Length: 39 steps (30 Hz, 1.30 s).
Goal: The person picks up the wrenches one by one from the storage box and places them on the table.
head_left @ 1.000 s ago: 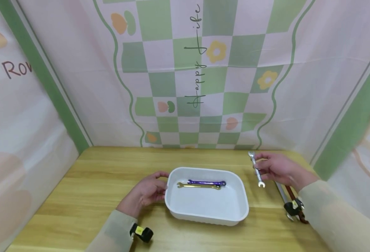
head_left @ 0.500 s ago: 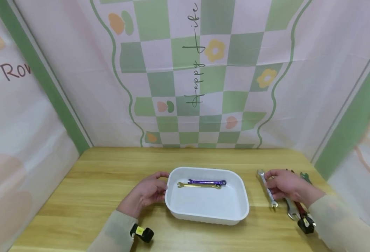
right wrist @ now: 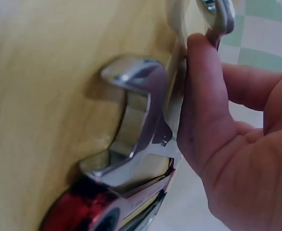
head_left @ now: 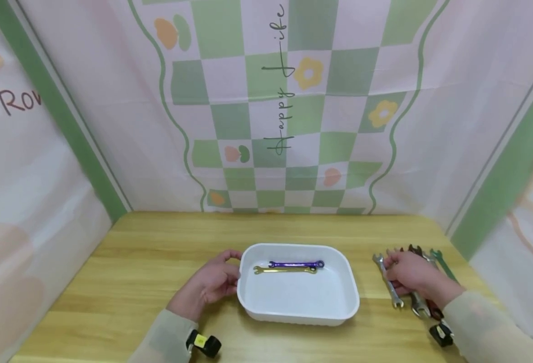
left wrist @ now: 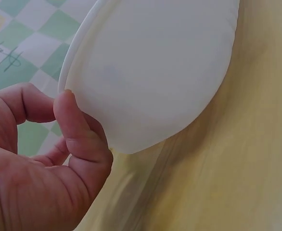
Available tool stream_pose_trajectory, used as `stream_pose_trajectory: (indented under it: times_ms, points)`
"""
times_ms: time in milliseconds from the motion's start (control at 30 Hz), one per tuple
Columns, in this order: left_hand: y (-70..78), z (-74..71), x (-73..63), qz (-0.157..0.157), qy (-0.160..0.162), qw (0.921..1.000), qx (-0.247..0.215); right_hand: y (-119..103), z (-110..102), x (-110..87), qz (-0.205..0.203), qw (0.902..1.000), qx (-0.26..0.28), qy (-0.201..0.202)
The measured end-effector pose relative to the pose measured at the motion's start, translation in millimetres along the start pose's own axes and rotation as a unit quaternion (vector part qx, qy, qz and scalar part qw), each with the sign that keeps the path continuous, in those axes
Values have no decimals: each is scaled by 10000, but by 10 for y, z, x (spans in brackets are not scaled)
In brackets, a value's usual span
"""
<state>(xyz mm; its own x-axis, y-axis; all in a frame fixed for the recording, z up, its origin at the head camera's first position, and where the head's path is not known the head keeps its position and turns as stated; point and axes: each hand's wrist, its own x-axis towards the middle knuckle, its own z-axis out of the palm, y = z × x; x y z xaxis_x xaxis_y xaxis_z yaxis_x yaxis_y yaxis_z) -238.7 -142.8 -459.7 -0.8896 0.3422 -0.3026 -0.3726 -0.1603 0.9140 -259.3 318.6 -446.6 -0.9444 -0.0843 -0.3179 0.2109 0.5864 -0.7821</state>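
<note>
My left hand holds the left edge of a white plastic tray, thumb and fingers at its rim; the left wrist view shows the thumb against the tray wall. A purple wrench and a gold wrench lie side by side inside. Over on the right, my right hand pinches a silver wrench low at the table. One wrench end shows past the fingertips in the right wrist view. The held wrench's middle is partly hidden by my fingers.
Under and beside my right hand lie more wrenches: a large silver one, a red one and a green one. The wooden table meets a checkered curtain at the back.
My right hand has come down and toward me with the silver wrench, beside the other wrenches, and more of these now show. My left hand and the tray have hardly moved.
</note>
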Motion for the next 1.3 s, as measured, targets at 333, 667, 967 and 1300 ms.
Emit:
stream_pose_trajectory:
  times_ms: [333,667,967,1300]
  points:
    - [-55,38,-71,8,64,10000,-67,15,36,-43,-168,9959,-810,379]
    - [-95,43,-115,118,78,9999,47,17,25,-83,-329,9840,-1611,684]
    - [-91,104,-191,5,-50,10000,51,0,-6,-102,-303,9774,-1984,667]
    - [-120,134,-262,-18,-144,9999,-81,-83,-66,-145,-596,9651,-2451,701]
